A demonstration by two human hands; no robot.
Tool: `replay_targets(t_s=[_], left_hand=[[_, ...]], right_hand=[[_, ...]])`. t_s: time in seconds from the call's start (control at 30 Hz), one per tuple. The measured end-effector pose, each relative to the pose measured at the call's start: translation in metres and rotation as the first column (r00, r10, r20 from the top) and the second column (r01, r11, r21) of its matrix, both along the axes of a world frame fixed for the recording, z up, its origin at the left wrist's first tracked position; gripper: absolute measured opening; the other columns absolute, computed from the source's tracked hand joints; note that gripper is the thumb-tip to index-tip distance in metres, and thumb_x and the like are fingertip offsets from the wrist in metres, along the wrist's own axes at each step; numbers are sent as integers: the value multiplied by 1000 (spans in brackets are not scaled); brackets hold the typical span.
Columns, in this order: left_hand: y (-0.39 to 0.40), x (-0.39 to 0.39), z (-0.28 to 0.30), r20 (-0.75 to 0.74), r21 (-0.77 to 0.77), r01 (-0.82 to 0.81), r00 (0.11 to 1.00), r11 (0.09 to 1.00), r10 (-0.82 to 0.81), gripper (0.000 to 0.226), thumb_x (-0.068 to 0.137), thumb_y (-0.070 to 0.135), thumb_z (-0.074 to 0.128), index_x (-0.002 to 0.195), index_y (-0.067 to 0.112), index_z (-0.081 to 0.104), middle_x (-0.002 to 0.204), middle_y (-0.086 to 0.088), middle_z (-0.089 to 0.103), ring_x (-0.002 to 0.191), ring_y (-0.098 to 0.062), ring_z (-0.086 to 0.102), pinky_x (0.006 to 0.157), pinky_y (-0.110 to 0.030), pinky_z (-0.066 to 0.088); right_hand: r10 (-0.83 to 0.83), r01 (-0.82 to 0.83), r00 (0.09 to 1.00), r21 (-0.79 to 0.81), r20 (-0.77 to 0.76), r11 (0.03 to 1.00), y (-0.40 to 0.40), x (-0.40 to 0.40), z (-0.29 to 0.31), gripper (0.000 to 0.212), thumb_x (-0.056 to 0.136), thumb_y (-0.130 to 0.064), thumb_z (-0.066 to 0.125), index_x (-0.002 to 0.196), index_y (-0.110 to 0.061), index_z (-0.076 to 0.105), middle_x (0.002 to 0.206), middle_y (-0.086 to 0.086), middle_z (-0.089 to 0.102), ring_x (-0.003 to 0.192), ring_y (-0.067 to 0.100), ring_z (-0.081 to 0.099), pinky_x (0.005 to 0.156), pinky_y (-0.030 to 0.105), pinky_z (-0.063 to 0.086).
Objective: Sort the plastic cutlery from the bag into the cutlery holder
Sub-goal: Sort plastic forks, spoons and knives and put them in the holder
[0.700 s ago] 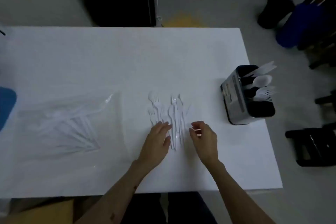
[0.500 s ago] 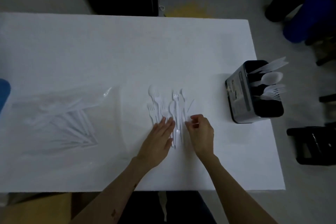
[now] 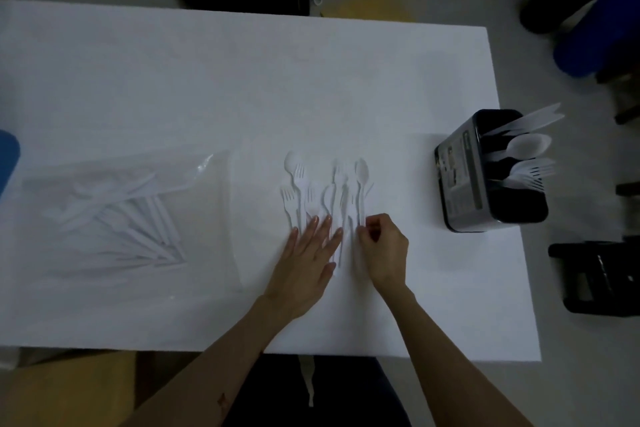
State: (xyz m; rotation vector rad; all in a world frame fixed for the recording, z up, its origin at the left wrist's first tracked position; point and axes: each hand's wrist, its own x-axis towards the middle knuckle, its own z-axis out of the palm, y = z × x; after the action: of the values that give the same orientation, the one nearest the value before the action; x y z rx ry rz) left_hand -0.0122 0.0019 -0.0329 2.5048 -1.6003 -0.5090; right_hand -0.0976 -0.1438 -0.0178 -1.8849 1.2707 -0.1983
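Task partly done: black cutlery holder (image 3: pixel 485 180) has some pieces; loose white plastic cutlery (image 3: pixel 325 194) on white table (image 3: pixel 207 80), clear bag (image 3: pixel 114 215) still full. Left hand (image 3: pixel 308 263) flat, right hand (image 3: pixel 384 250) pinching a handle.

L hand (image 3: pixel 309 255): flat, fingers straight and spread, palm down | R hand (image 3: pixel 383 251): fingers curled, thumb and fingertips pinched | both forearms extended forward

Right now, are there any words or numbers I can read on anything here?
No text can be read.
Cutlery holder: a label with print runs down its side, too small and blurred to read.
Plastic bag and loose cutlery: no writing shows.
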Motion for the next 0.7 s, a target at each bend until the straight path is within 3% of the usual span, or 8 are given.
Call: replay_targets(t_s=[0.2,0.4,0.53,0.7], left_hand=[[6,0,-7,13,8,2,1000,1000,-3,60,98,36,26,153,20,8,161,-6,6,148,-22,5,118,-43,18],[11,-7,-4,2,-1,-23,1000,1000,23,58,98,37,26,151,12,24,159,-9,17,146,-24,16,114,-44,29],[12,-3,-3,40,-6,8,999,1000,-7,57,99,36,26,151,14,22,160,-6,13,147,-24,12,115,-44,23],[9,1,-4,28,12,89,996,996,-89,54,99,36,25,150,18,23,159,-3,18,147,-25,14,114,-49,25]], right_hand=[[-41,39,998,-34,-55,999,-13,-15,-1,10,94,-16,61,102,-10,62,91,0,64,82,17,60,77,26,50],[-10,-1,998,-183,-60,983,-6,-19,5,28,91,-29,68,111,-14,57,103,-1,56,92,14,54,75,22,44],[129,-141,983,-87,-129,986,4,-7,3,26,90,-39,67,103,-18,58,93,-4,61,82,12,59,76,26,53],[108,-112,990,-38,-94,993,-1,-5,1,24,88,-34,70,101,-15,63,91,-2,65,81,13,63,77,23,51]])
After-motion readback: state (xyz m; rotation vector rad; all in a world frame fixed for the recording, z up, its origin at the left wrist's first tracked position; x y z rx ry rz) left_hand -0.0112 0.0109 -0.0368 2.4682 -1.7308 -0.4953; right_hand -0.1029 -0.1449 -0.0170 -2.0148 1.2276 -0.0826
